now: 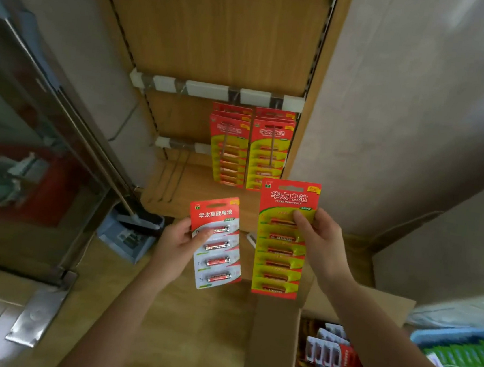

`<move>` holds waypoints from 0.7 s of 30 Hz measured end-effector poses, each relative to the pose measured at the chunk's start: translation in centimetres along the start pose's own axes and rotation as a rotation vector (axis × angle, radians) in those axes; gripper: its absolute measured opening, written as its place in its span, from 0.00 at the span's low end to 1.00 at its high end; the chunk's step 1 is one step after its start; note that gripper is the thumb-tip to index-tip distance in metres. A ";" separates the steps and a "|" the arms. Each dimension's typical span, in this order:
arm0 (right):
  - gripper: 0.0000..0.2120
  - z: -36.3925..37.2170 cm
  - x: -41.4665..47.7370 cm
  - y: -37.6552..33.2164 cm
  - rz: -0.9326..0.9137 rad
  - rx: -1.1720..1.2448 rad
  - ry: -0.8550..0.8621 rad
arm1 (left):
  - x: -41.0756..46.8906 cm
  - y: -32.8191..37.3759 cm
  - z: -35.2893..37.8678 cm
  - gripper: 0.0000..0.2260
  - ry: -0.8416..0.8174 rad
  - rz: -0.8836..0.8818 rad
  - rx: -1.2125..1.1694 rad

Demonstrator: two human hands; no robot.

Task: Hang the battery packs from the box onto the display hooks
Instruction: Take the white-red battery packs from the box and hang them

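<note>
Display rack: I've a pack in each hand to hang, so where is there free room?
Free: the upper rail left of the hung yellow packs, and the lower rail's empty hooks below it. Crowded: the upper rail's right end, where two stacks of packs hang side by side.

The long battery pack [283, 248] in your right hand [319, 246] carries the white characters 华太电池 across its red header, with SUPER HEAVY DUTY in small capitals just beneath. The yellow tag in its top corner and the print lower down are too small to make out. The short battery pack [216, 250] in your left hand [177, 247] reads 华太高能电池 in white on its red top, and a 7 shows at its left edge near the bottom. On the hanging packs [270, 150] you can just trace the same 华太电池 headline, blurred — nothing else there is legible.
</note>
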State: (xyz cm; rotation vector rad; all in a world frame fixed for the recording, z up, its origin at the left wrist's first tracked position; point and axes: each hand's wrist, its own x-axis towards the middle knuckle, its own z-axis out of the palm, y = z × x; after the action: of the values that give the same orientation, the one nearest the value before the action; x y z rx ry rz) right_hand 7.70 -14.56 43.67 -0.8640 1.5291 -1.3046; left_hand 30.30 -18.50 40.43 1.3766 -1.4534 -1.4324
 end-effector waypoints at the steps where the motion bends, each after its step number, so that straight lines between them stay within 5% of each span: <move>1: 0.05 1.0 0.8 -0.1 0.001 0.002 0.027 | 0.8 0.1 -0.9 0.09 -0.028 -0.006 -0.001; 21: 0.04 4.3 8.1 0.5 0.056 -0.166 0.158 | 7.6 0.2 -6.1 0.06 -0.182 -0.036 -0.031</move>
State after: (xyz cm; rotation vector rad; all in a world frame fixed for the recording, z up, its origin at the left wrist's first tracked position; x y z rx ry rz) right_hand 9.12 -23.40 41.55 -0.8311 1.7931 -1.2431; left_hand 34.35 -27.30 40.10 1.2867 -1.5195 -1.6323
